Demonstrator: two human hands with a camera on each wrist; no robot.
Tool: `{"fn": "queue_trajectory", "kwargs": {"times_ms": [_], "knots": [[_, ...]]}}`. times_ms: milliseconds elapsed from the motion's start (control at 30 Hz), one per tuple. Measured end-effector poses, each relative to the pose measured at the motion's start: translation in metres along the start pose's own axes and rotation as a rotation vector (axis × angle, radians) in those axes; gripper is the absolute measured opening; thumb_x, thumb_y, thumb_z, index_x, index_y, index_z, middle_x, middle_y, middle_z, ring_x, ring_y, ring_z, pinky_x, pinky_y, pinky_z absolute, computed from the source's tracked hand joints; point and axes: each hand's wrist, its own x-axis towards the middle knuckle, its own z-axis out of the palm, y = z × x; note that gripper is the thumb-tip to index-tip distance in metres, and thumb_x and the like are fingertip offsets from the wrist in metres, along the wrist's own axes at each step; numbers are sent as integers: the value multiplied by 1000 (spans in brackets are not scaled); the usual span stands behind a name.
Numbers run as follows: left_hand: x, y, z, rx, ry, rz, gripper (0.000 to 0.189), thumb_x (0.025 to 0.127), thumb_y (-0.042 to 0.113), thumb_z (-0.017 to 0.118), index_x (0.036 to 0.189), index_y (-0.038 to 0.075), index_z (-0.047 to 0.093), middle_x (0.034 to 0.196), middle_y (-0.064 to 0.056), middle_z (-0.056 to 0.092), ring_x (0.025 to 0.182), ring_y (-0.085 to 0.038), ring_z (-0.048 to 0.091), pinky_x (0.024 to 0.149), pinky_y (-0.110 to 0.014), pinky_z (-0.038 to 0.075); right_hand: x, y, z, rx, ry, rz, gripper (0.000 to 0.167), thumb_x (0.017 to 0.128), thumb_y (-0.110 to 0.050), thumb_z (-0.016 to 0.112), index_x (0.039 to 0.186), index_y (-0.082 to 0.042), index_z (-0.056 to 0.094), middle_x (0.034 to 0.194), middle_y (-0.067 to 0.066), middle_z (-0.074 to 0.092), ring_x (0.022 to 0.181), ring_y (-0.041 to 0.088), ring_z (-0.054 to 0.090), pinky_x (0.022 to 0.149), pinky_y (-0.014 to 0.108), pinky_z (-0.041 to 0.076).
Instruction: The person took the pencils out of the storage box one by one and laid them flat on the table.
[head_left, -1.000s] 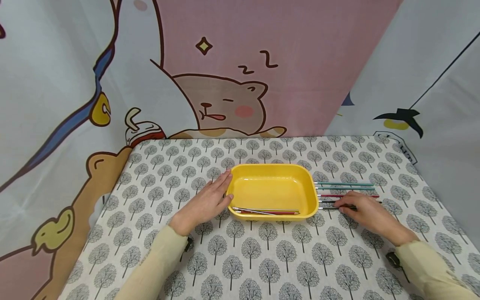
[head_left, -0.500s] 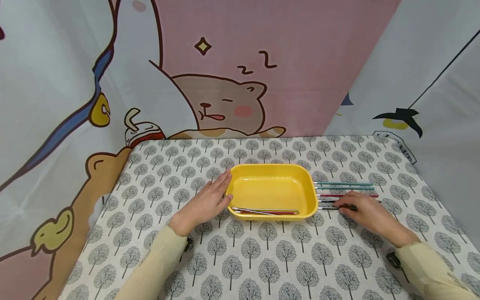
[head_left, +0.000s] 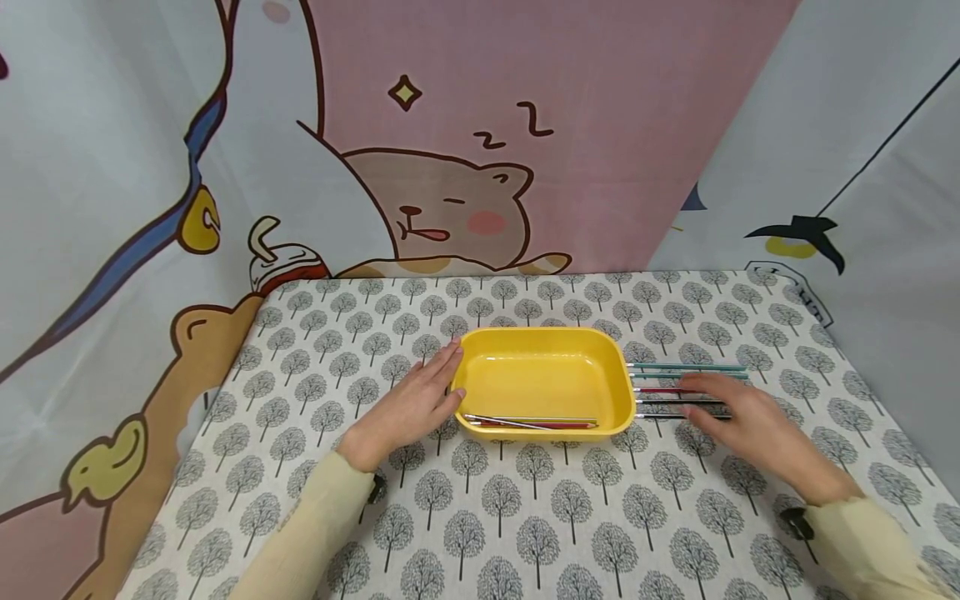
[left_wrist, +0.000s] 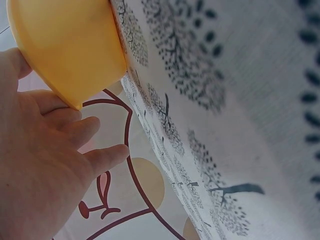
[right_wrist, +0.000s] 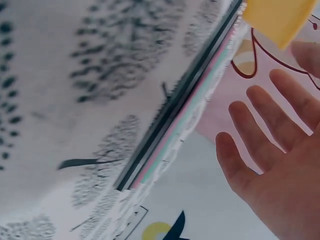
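A shallow yellow tray (head_left: pixel 547 342) sits on the table. My left hand (head_left: pixel 411 412) rests against its left rim, fingers fairly straight; the left wrist view shows the fingertips touching the yellow wall (left_wrist: pixel 75 45). Several pencils lie side by side right of the tray: teal pencils (head_left: pixel 697 367) at the back, a red pencil (head_left: pixel 652 390), then black pencils (head_left: pixel 654 416) nearest. Over their right part hovers my right hand (head_left: pixel 742 421), fingers spread and holding nothing; it covers part of the row. Inside the tray, several pencils (head_left: pixel 540 423) lie along the front wall.
A pale tablecloth (head_left: pixel 495 517) with a tree print covers the table. Cartoon-print curtains (head_left: pixel 600 125) stand behind it and at both sides.
My right hand has let go of the black pencil, opened its fingers and shifted slightly right. My left hand and the tray look the same.
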Motion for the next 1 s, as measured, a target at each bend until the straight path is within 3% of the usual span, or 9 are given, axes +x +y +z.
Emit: {"fn": "queue_trajectory", "kwargs": {"times_ms": [267,400,467,667,1000], "knots": [[0,0,0,6,8,-3,66,111,36,43,163,1,20,172,-7,6,156,-33,22,122,-61,26,5,-26,-10,47,22,15,56,99,-36,71,148,-12,57,158,19,46,138,54,42,100,82,34],[0,0,1,2,7,-5,67,111,36,43,162,0,21,172,-7,6,156,-33,23,122,-61,25,11,-42,-9,60,47,-4,59,98,-36,73,150,-13,55,160,15,45,141,51,41,102,80,35],[0,1,1,2,7,-6,67,111,36,43,163,0,21,172,-7,6,156,-32,22,122,-61,25,14,-49,-6,75,58,-27,60,98,-34,73,151,-14,55,160,13,45,141,49,41,102,77,38],[1,2,0,-2,8,-5,66,112,36,43,162,0,22,172,-6,6,157,-31,21,122,-61,25,28,-68,3,103,53,-122,59,99,-30,71,151,-8,53,161,16,42,144,50,38,109,78,30],[0,1,1,0,-5,-21,66,112,37,42,163,3,20,172,-5,6,157,-28,18,123,-60,25,54,-98,30,129,36,-193,57,99,-33,71,148,-8,56,158,13,47,144,42,41,115,68,33]]}}
